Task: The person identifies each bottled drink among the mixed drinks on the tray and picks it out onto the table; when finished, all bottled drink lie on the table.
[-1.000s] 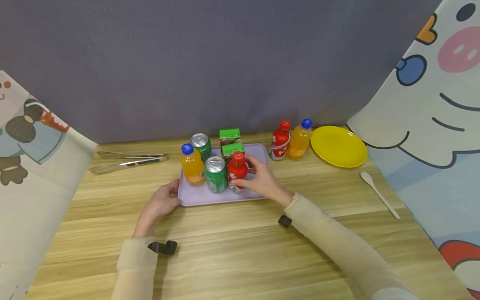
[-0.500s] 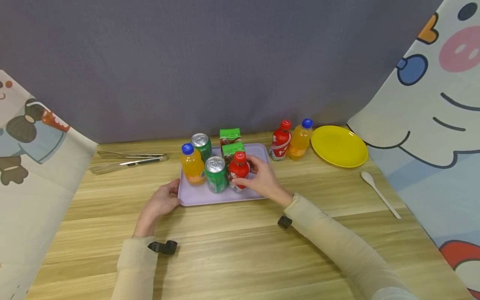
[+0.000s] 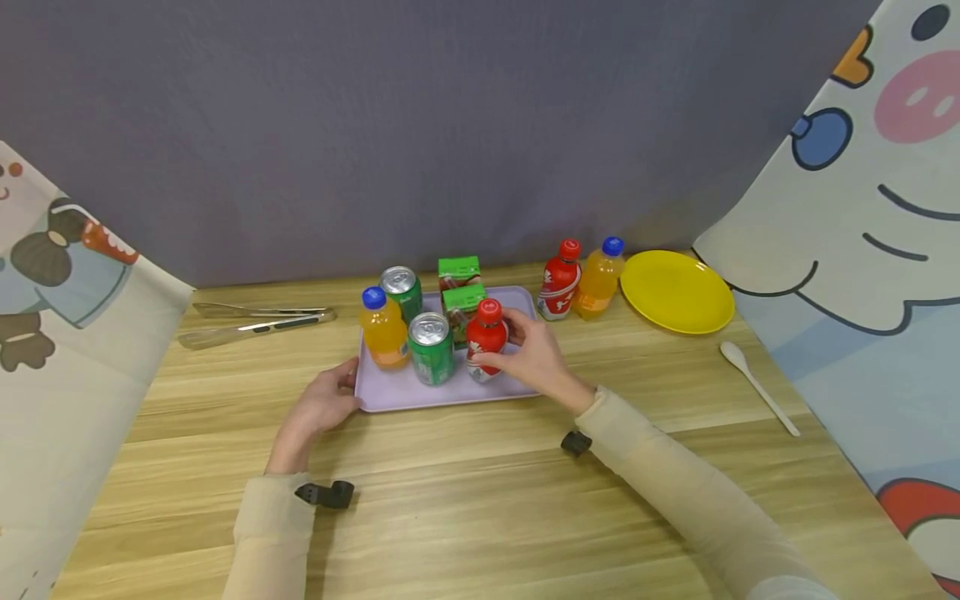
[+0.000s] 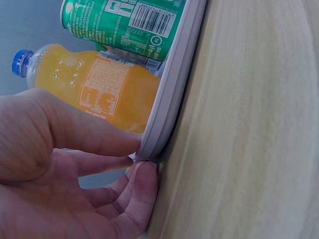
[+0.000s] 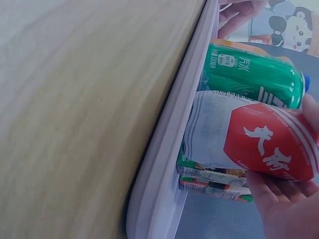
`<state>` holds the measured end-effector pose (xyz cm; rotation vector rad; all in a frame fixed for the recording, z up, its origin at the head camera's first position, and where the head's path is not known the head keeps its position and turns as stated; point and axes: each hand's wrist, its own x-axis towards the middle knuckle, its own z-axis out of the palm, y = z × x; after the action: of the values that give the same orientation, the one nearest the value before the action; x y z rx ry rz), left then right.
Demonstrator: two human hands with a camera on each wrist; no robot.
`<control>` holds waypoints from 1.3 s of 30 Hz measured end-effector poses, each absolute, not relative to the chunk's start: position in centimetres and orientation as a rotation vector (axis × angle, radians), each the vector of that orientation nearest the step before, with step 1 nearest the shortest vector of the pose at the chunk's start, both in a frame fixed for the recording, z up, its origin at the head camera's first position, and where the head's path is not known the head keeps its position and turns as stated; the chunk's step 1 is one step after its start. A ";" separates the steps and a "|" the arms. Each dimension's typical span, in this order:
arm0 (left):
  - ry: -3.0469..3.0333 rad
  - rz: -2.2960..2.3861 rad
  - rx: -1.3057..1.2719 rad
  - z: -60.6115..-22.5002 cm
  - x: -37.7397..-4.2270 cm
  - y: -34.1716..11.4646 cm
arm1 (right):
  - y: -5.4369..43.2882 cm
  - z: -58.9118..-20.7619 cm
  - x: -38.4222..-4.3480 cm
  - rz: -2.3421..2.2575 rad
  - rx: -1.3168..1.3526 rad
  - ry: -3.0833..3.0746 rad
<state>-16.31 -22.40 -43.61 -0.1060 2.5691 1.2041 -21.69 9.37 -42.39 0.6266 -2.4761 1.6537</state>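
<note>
A lilac tray [image 3: 401,395] bears several drinks. My left hand [image 3: 324,404] pinches its near left corner, the thumb on the rim [image 4: 158,127] and curled fingers below. My right hand [image 3: 538,360] grips an upright red bottle [image 3: 486,335] over the tray's right part, thumb on the near side and fingers behind. Left of that bottle stand a green soda can [image 3: 432,358] and an orange juice bottle [image 3: 386,337] with a blue cap. Behind them are a second green can [image 3: 403,292] and two green-topped drink cartons [image 3: 465,298].
Right of the tray stand another red bottle [image 3: 559,283] and another orange juice bottle [image 3: 598,282], beside a yellow plate [image 3: 677,292]. A white spoon [image 3: 759,390] lies at the far right. Metal tongs [image 3: 258,323] lie at the left. A grey wall [image 3: 450,133] rises behind.
My right hand has shifted the red bottle slightly to the right, which opens a gap between it and the near green can. My left hand stays on the tray corner.
</note>
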 end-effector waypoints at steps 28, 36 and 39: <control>2.554 1.250 -0.083 -43.5 -16.3 -22.5 | 12.1 -40.7 -22.0 1.614 0.581 -2.445; 2.560 1.237 -0.074 -43.5 -16.2 -22.4 | 13.3 -40.5 -21.9 1.667 0.521 -2.448; 2.562 1.245 -0.072 -43.6 -16.2 -22.4 | 13.7 -40.4 -21.9 1.703 0.522 -2.422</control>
<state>-16.24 -22.44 -43.57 -0.0722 2.5619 1.2446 -21.93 13.67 -40.37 0.5222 -2.4222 1.7031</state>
